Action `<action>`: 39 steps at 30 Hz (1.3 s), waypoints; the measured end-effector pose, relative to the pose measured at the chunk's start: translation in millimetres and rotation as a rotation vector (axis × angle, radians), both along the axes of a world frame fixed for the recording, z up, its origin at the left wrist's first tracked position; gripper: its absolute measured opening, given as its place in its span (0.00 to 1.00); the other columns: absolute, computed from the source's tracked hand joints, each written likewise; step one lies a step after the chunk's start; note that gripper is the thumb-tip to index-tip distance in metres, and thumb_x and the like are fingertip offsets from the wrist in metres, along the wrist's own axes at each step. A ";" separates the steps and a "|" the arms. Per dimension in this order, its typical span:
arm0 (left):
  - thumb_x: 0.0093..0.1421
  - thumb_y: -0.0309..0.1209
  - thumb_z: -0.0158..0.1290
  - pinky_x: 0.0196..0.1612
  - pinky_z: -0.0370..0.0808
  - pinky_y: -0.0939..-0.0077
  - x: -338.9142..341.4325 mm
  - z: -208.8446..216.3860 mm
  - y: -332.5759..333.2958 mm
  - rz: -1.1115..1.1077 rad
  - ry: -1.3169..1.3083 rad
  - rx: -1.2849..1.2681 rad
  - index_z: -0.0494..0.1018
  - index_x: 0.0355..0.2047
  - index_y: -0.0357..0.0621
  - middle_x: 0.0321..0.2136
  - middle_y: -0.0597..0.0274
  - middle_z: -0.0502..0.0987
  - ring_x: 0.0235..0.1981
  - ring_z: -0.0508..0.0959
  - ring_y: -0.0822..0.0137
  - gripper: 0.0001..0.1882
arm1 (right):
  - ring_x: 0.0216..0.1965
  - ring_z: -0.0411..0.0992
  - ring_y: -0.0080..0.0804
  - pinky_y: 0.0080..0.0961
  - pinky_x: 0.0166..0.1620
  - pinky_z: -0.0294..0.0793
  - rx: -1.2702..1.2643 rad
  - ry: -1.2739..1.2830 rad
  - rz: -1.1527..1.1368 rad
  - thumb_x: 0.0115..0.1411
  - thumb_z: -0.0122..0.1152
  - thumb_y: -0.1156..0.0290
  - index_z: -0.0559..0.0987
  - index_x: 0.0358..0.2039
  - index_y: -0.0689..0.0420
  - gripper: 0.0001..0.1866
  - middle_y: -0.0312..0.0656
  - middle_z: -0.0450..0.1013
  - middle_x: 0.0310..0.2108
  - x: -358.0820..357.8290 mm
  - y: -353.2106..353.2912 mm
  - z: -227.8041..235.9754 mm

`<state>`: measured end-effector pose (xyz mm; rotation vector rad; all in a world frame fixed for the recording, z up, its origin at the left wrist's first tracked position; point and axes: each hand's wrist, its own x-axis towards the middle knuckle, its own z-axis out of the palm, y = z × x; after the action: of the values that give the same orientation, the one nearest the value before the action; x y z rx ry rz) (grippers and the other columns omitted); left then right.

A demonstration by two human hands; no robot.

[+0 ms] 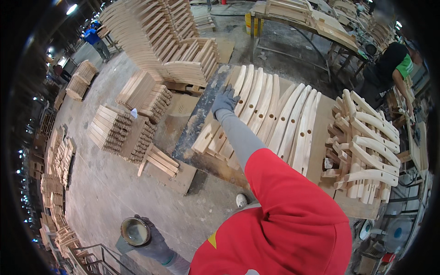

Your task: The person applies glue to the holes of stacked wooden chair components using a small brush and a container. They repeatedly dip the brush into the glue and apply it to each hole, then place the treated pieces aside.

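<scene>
My left hand (158,243), gloved in grey, is closed around a round cup (135,231) with pale liquid inside, off to the lower left. A flat greenish piece (123,245) shows beside the cup; what it belongs to is unclear. My right hand (224,100), also grey-gloved, reaches out over the far left end of a row of curved wooden pieces (261,103). Its fingers are apart and touch or hover by the leftmost pieces. Several pieces have dark round holes; my right forearm hides part of the row.
The row lies on a worktable with a dark, stained edge (190,133). More curved pieces (373,151) are heaped at its right end. Stacked wood (110,128) and a tall stack (151,41) stand left and beyond. A co-worker (389,68) is at far right; a metal-framed table (293,39) stands behind.
</scene>
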<state>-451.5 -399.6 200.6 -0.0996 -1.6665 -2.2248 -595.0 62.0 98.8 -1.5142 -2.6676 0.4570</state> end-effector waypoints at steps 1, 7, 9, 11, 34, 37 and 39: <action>0.57 0.16 0.49 0.50 0.76 0.66 -0.8 0.9 4.3 0.077 0.032 -0.323 0.59 0.56 0.36 0.51 0.49 0.68 0.48 0.73 0.58 0.25 | 0.69 0.39 0.48 0.56 0.63 0.43 -0.022 0.083 -0.009 0.60 0.46 0.67 0.44 0.66 0.59 0.37 0.49 0.33 0.69 1.7 -1.1 3.0; 0.59 0.19 0.49 0.51 0.75 0.66 -9.5 -5.8 14.5 -0.080 -0.060 0.069 0.60 0.55 0.36 0.50 0.46 0.68 0.48 0.73 0.56 0.23 | 0.64 0.51 0.42 0.56 0.55 0.56 0.040 0.160 0.065 0.62 0.38 0.71 0.48 0.66 0.56 0.31 0.43 0.34 0.70 -3.1 -27.0 -3.2; 0.59 0.20 0.48 0.52 0.74 0.66 -20.4 5.6 31.3 -0.210 -0.080 0.277 0.60 0.55 0.35 0.50 0.45 0.68 0.49 0.72 0.54 0.22 | 0.58 0.59 0.41 0.59 0.48 0.60 0.130 0.138 -0.006 0.62 0.30 0.75 0.46 0.67 0.54 0.30 0.40 0.36 0.70 -6.5 -6.9 -12.0; 0.60 0.21 0.47 0.53 0.74 0.64 -26.6 6.5 35.9 -0.232 -0.061 0.243 0.59 0.56 0.35 0.51 0.45 0.67 0.50 0.72 0.53 0.22 | 0.63 0.55 0.40 0.59 0.52 0.57 -0.107 0.136 -0.081 0.63 0.35 0.69 0.49 0.66 0.54 0.29 0.38 0.40 0.69 -12.6 1.2 -3.7; 0.51 0.26 0.63 0.51 0.71 0.72 -31.1 32.1 161.9 -0.159 0.636 -0.797 0.64 0.50 0.33 0.45 0.55 0.73 0.45 0.74 0.64 0.28 | 0.67 0.43 0.51 0.55 0.62 0.44 0.250 0.060 -0.249 0.50 0.52 0.68 0.53 0.64 0.59 0.39 0.46 0.44 0.68 281.2 3.8 11.1; 0.50 0.26 0.63 0.51 0.71 0.71 -34.1 26.2 156.5 -0.160 0.616 -0.788 0.64 0.50 0.33 0.45 0.55 0.73 0.45 0.74 0.64 0.29 | 0.68 0.38 0.57 0.61 0.63 0.38 0.006 0.119 -0.260 0.51 0.53 0.66 0.45 0.66 0.58 0.44 0.48 0.41 0.68 290.4 -31.4 26.9; 0.51 0.26 0.63 0.51 0.71 0.71 -33.0 27.6 160.5 -0.191 0.638 -0.779 0.64 0.50 0.33 0.45 0.55 0.73 0.46 0.74 0.64 0.29 | 0.67 0.42 0.57 0.58 0.63 0.42 0.143 0.246 -0.269 0.51 0.55 0.65 0.44 0.67 0.58 0.46 0.49 0.42 0.68 301.1 -36.2 20.0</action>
<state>-484.5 -239.1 228.2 -1.0654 -2.0385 -1.2832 -293.9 25.7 118.7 -1.6240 -2.2228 0.3961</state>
